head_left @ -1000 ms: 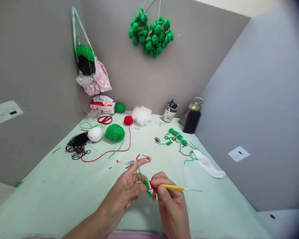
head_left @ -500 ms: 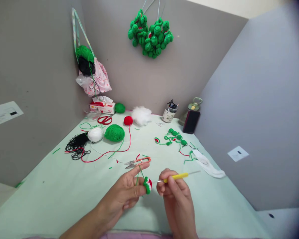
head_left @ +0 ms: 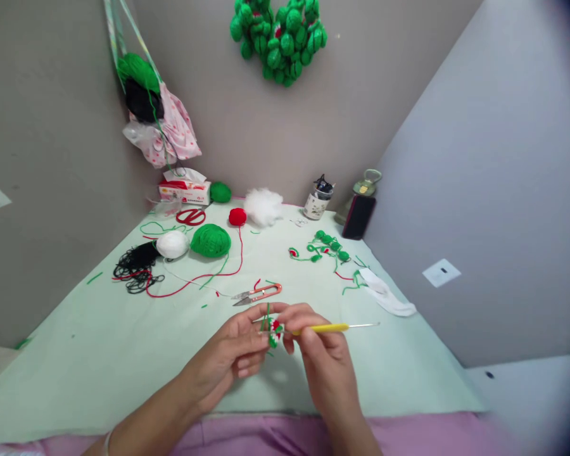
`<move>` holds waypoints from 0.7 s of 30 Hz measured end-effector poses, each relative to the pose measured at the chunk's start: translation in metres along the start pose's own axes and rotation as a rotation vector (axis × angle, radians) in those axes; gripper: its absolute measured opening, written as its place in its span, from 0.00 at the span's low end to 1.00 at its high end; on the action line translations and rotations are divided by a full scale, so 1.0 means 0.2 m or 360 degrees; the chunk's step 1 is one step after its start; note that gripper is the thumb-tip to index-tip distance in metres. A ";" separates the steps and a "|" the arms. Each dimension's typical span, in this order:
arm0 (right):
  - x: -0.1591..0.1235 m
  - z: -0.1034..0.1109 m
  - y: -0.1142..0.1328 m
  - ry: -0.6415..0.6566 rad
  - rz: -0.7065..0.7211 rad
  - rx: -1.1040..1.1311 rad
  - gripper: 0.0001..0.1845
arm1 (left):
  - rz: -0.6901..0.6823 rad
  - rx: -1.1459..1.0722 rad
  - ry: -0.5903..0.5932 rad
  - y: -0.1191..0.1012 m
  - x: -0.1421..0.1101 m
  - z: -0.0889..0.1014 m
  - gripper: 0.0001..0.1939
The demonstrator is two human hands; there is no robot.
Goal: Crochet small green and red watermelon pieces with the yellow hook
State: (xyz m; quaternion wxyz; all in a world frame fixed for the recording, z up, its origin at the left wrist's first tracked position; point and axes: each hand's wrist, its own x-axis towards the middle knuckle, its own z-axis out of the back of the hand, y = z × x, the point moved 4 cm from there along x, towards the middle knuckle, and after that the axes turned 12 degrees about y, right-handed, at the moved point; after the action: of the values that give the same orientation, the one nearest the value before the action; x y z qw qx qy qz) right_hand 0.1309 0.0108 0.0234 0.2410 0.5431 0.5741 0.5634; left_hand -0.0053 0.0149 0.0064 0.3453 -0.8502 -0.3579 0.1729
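No legible text, even on tissue box (head_left: 184, 192)

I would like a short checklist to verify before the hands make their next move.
1. Yellow-handled metal crochet hook gripped in right hand: ok.
2. Small green, white and red crocheted piece pinched in left hand: ok.
3. Thin green yarn strand at left index finger: ok.
4. Hook's inner end caught in a stitch: cannot tell, too small.
5. Orange-handled metal thread snips lying outside both grips: ok.

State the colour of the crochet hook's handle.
The crochet hook's handle is yellow, in the head view.
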 end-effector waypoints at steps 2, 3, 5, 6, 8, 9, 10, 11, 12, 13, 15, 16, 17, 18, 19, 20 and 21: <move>0.00 -0.01 -0.03 0.0002 0.0021 -0.0112 0.10 | 0.0029 0.0081 -0.0031 0.01 0.01 -0.01 0.21; 0.00 0.00 -0.04 -0.0020 0.0015 -0.0127 0.10 | 0.0018 0.0151 -0.0064 0.01 0.01 -0.01 0.21; -0.01 0.01 -0.04 -0.0089 0.0026 -0.0166 0.11 | -0.0041 0.0310 -0.0170 -0.01 0.01 0.00 0.20; -0.01 0.02 -0.04 -0.0125 0.0045 -0.0226 0.11 | -0.0080 0.0375 -0.0233 -0.02 0.00 0.00 0.19; -0.02 0.02 -0.01 -0.0179 0.0102 -0.0395 0.10 | -0.0132 0.0433 -0.0319 -0.04 -0.01 0.01 0.17; -0.02 0.01 0.00 -0.0192 0.0123 -0.0469 0.10 | -0.0142 0.0434 -0.0324 -0.04 -0.02 0.00 0.17; -0.02 0.00 0.01 -0.0192 0.0127 -0.0518 0.11 | -0.0143 0.0427 -0.0312 -0.04 -0.02 0.00 0.19; -0.02 -0.01 0.02 -0.0181 0.0122 -0.0538 0.11 | -0.0140 0.0417 -0.0295 -0.04 -0.02 -0.01 0.21; -0.02 -0.02 0.02 -0.0170 0.0111 -0.0539 0.11 | -0.0141 0.0406 -0.0286 -0.04 -0.01 -0.02 0.24; -0.02 -0.03 0.03 -0.0166 0.0105 -0.0534 0.11 | -0.0143 0.0391 -0.0288 -0.03 -0.01 -0.02 0.27; -0.01 -0.03 0.02 -0.0195 0.0119 -0.0532 0.11 | -0.0138 0.0331 -0.0292 -0.02 0.00 -0.03 0.28; -0.01 -0.03 0.02 -0.0222 0.0127 -0.0532 0.11 | -0.0119 0.0291 -0.0277 -0.02 0.01 -0.04 0.27; -0.01 -0.02 0.02 -0.0250 0.0123 -0.0528 0.11 | -0.0090 0.0250 -0.0246 -0.02 0.01 -0.04 0.25; 0.00 -0.02 0.01 -0.0271 0.0109 -0.0515 0.11 | -0.0059 0.0218 -0.0210 -0.01 0.02 -0.04 0.23; 0.00 -0.01 0.01 -0.0279 0.0087 -0.0495 0.11 | -0.0033 0.0204 -0.0184 -0.02 0.02 -0.05 0.20; 0.01 0.00 0.00 -0.0272 0.0062 -0.0478 0.11 | -0.0019 0.0215 -0.0170 -0.03 0.03 -0.05 0.18; 0.03 0.00 0.01 -0.0246 0.0044 -0.0466 0.11 | -0.0021 0.0249 -0.0166 -0.04 0.03 -0.05 0.15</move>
State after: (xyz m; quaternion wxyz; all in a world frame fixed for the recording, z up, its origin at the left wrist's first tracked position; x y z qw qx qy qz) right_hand 0.1297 0.0149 0.0269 0.3534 0.5517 0.4580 0.6009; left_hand 0.0003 0.0200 0.0189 0.3927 -0.8081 -0.3664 0.2419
